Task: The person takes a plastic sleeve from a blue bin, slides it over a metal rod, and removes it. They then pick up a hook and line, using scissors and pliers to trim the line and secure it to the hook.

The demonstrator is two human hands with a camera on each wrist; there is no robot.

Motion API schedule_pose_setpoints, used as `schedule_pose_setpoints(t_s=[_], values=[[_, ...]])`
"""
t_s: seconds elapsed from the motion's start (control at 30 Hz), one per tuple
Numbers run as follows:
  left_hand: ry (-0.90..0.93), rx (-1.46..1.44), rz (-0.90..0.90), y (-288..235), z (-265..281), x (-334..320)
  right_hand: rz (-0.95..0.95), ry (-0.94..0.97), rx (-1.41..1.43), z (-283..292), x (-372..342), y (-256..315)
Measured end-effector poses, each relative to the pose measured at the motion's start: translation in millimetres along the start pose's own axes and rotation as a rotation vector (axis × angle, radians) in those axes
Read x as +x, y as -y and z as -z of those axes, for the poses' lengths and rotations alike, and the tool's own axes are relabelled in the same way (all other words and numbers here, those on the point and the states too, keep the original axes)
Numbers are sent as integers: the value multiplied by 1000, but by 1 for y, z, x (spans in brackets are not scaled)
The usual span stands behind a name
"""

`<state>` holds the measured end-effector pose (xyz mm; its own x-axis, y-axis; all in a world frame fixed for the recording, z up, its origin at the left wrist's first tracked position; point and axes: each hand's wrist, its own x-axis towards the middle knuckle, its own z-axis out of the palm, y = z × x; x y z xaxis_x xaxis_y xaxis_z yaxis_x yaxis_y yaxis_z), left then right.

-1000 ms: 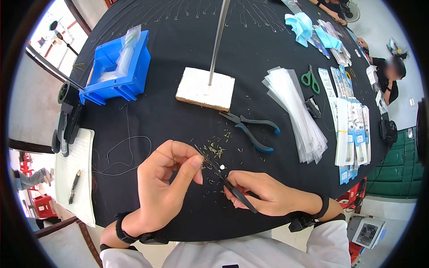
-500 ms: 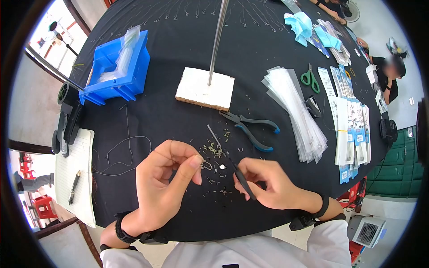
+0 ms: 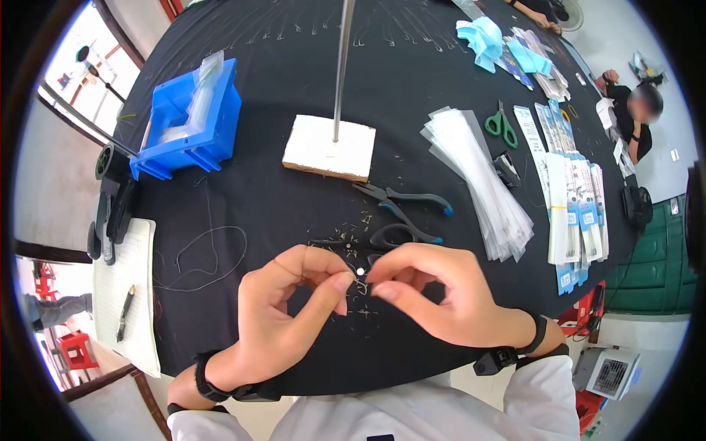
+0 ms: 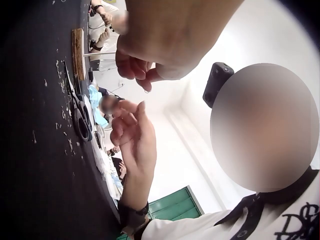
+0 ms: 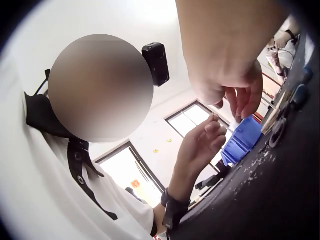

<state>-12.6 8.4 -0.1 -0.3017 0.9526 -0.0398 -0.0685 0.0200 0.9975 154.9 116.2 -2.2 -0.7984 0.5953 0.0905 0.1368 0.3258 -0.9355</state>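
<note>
In the head view my left hand (image 3: 294,301) pinches a thin, pale looped line (image 3: 362,290) between thumb and forefinger. My right hand (image 3: 437,294) hovers just right of the loop, fingers loosely bent. In the right wrist view its thumb and fingers stand apart with nothing seen between them. Black scissors (image 3: 392,235) lie on the table beyond the right hand, partly covered by it. A small white round piece (image 3: 360,271) shows between the hands. Around it are scattered clippings (image 3: 365,218). Pliers with blue-tipped handles (image 3: 412,197) lie behind the scissors.
A white block (image 3: 331,147) with an upright metal rod stands ahead. At left are a blue bin (image 3: 187,140), a notebook (image 3: 136,294) with a pen, and coiled line (image 3: 213,287). Plastic sleeves (image 3: 485,191), green scissors (image 3: 501,126) and printed packets (image 3: 581,206) lie at right.
My right hand has put the black scissors down on the table and come in toward the left hand. The left hand keeps its pinch on the line. The head view has shifted slightly.
</note>
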Motion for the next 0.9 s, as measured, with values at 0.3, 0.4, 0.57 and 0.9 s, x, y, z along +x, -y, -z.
schedule_pose_setpoints(t_s=[0.3, 0.4, 0.57, 0.9], values=[[-93, 59, -39, 0, -2, -1, -117, -3, 288, -8, 7, 0], [-128, 70, -95, 0, 1, 4, -143, -4, 228, -6, 9, -7], [-148, 3, -142, -9, 2, 4, -185, 26, 182, -4, 13, -20], [-20, 46, -7, -25, -3, -7, -104, -124, 155, 1, 9, -25]])
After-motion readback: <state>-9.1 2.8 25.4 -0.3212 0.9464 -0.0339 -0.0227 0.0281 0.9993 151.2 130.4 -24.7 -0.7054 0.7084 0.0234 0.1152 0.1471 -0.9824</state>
